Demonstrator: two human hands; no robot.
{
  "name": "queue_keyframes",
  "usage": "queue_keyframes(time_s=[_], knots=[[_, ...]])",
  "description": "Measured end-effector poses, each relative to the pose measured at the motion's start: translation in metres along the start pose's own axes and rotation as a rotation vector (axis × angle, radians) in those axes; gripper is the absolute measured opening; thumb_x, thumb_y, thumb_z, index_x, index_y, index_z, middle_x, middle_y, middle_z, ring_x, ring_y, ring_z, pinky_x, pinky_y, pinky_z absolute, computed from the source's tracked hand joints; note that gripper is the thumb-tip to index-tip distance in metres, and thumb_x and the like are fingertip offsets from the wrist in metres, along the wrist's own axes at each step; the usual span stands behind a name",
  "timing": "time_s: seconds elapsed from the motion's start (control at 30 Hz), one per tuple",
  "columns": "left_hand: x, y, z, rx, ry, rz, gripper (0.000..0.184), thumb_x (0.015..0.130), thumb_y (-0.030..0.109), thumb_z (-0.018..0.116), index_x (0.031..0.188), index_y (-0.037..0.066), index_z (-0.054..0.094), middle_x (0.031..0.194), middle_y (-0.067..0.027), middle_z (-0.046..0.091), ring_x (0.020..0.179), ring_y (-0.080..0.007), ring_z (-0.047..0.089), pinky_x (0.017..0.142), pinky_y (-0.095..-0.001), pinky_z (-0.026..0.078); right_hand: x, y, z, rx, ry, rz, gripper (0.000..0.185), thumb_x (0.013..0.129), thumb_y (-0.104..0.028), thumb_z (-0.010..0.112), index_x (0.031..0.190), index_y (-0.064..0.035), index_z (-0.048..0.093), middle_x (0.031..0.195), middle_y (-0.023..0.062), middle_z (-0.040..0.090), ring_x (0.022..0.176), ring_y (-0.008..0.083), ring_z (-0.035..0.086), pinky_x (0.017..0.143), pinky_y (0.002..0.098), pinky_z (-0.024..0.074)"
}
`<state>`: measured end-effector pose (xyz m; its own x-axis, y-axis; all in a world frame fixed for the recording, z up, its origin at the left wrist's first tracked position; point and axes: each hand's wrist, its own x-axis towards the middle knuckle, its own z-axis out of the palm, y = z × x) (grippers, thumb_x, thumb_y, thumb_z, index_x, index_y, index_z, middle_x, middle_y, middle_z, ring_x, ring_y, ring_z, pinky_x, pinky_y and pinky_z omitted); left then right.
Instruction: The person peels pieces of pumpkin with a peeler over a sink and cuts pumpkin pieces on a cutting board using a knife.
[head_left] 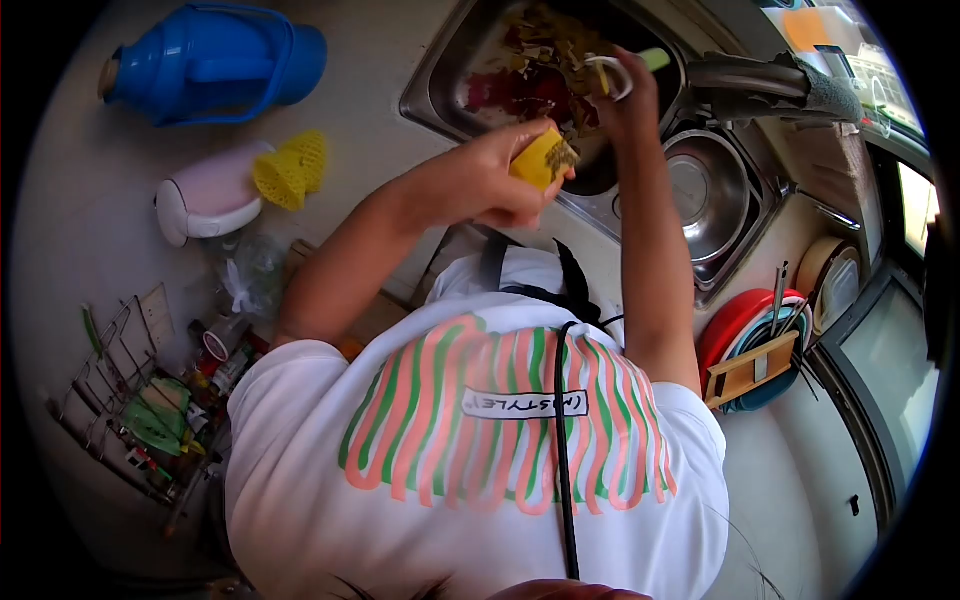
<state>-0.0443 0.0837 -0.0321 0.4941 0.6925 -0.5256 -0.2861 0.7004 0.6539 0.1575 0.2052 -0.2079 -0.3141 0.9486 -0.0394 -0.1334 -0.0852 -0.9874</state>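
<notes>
My left hand (500, 170) is closed around a yellow fruit or vegetable piece (535, 160), whose exact kind I cannot tell. Rough greenish-brown skin shows on its end. To the right, over the sink (440, 85), my right hand (632, 100) grips a peeler (621, 75) with a white looped head and a pale green end. The peeler is a short distance from the yellow piece, not touching it. Below both hands, yellowish peelings (550, 45) and dark red scraps lie in the basin.
A steel bowl (705, 190) sits in the smaller basin, beside a faucet (745, 85). Left on the counter are a blue thermos flask (225, 65), a pink-white container (212, 195) and yellow netting (292, 168). Stacked basins (735, 320) with a wooden slicer (752, 370) stand right.
</notes>
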Motion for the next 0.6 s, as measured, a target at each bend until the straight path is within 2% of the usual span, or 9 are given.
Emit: queue_keyframes(time_s=[0.03, 0.1, 0.17, 0.23, 0.27, 0.37, 0.47, 0.5, 0.6], knots=[[-0.015, 0.008, 0.003, 0.020, -0.053, 0.004, 0.023, 0.068, -0.003, 0.057, 0.087, 0.006, 0.047, 0.062, -0.0018, 0.047, 0.042, -0.0051, 0.034, 0.039, -0.0217, 0.026, 0.017, 0.028, -0.044, 0.682, 0.339, 0.397, 0.027, 0.086, -0.021, 0.065, 0.107, -0.0040, 0.060, 0.106, 0.0095, 0.062, 0.091, 0.0237, 0.064, 0.076, 0.0287, 0.0526], [-0.010, -0.003, -0.024, 0.163, 0.118, 0.130, 0.039, 0.070, -0.001, 0.060, 0.106, 0.007, 0.046, 0.070, -0.0015, 0.048, 0.048, -0.0060, 0.038, 0.042, -0.0213, 0.030, 0.019, 0.012, -0.064, 0.369, 0.361, 0.374, 0.025, 0.087, -0.024, 0.064, 0.102, -0.0054, 0.060, 0.091, 0.0064, 0.064, 0.089, 0.0214, 0.064, 0.078, 0.0350, 0.0527], [0.006, -0.022, -0.042, 0.418, 0.374, 0.301, 0.043, 0.073, 0.001, 0.061, 0.113, 0.008, 0.046, 0.073, -0.0012, 0.048, 0.051, -0.0065, 0.039, 0.043, -0.0217, 0.032, 0.013, 0.000, -0.049, 0.218, 0.296, 0.450, 0.030, 0.088, -0.022, 0.061, 0.112, -0.0039, 0.061, 0.096, 0.0059, 0.062, 0.091, 0.0194, 0.061, 0.079, 0.0329, 0.0484], [0.018, -0.021, -0.053, 0.351, 0.293, 0.258, 0.054, 0.076, 0.002, 0.065, 0.123, 0.013, 0.042, 0.075, -0.0003, 0.047, 0.051, -0.0068, 0.039, 0.044, -0.0223, 0.032, 0.017, 0.003, -0.031, -0.106, 0.212, 0.468, 0.026, 0.086, -0.021, 0.065, 0.102, -0.0018, 0.064, 0.088, 0.0043, 0.062, 0.084, 0.0156, 0.060, 0.075, 0.0296, 0.0463], [0.021, -0.017, -0.050, 0.276, 0.278, 0.223, 0.055, 0.076, 0.002, 0.067, 0.123, 0.013, 0.041, 0.075, -0.0003, 0.047, 0.052, -0.0065, 0.039, 0.043, -0.0223, 0.032, 0.009, -0.009, -0.015, -0.230, 0.228, 0.336, 0.024, 0.085, -0.022, 0.065, 0.096, -0.0002, 0.066, 0.081, 0.0024, 0.061, 0.079, 0.0126, 0.058, 0.070, 0.0267, 0.0440], [0.029, -0.023, -0.052, 0.136, 0.270, 0.107, 0.061, 0.075, -0.001, 0.070, 0.125, 0.015, 0.038, 0.072, -0.0003, 0.047, 0.050, -0.0054, 0.038, 0.042, -0.0217, 0.029, 0.002, -0.057, 0.036, 0.442, 0.239, 0.347, 0.019, 0.085, -0.018, 0.068, 0.093, -0.0070, 0.055, 0.085, 0.0036, 0.060, 0.082, 0.0141, 0.060, 0.076, 0.0297, 0.0493], [0.036, -0.022, -0.048, 0.049, 0.272, 0.035, 0.064, 0.074, -0.004, 0.066, 0.127, 0.015, 0.036, 0.072, -0.0006, 0.047, 0.047, -0.0050, 0.038, 0.041, -0.0214, 0.028, -0.010, -0.057, 0.064, 0.464, -0.051, 0.352, 0.018, 0.083, -0.012, 0.068, 0.091, -0.0064, 0.053, 0.081, 0.0025, 0.058, 0.074, 0.0125, 0.058, 0.069, 0.0268, 0.0487], [0.036, -0.017, -0.045, 0.040, 0.279, 0.010, 0.066, 0.074, -0.004, 0.065, 0.129, 0.016, 0.035, 0.071, -0.0007, 0.048, 0.047, -0.0051, 0.038, 0.041, -0.0214, 0.028, -0.014, -0.071, 0.078, 0.376, -0.082, 0.328, 0.015, 0.080, -0.009, 0.069, 0.089, -0.0051, 0.057, 0.079, 0.0045, 0.062, 0.069, 0.0111, 0.058, 0.064, 0.0251, 0.0457], [0.035, -0.016, -0.035, 0.042, 0.276, 0.023, 0.072, 0.074, -0.005, 0.061, 0.135, 0.016, 0.031, 0.071, -0.0009, 0.048, 0.046, -0.0057, 0.038, 0.040, -0.0217, 0.028, -0.013, -0.079, 0.091, 0.368, -0.111, 0.328, 0.014, 0.081, -0.009, 0.069, 0.087, -0.0040, 0.058, 0.081, 0.0068, 0.065, 0.074, 0.0138, 0.063, 0.069, 0.0271, 0.0486]])
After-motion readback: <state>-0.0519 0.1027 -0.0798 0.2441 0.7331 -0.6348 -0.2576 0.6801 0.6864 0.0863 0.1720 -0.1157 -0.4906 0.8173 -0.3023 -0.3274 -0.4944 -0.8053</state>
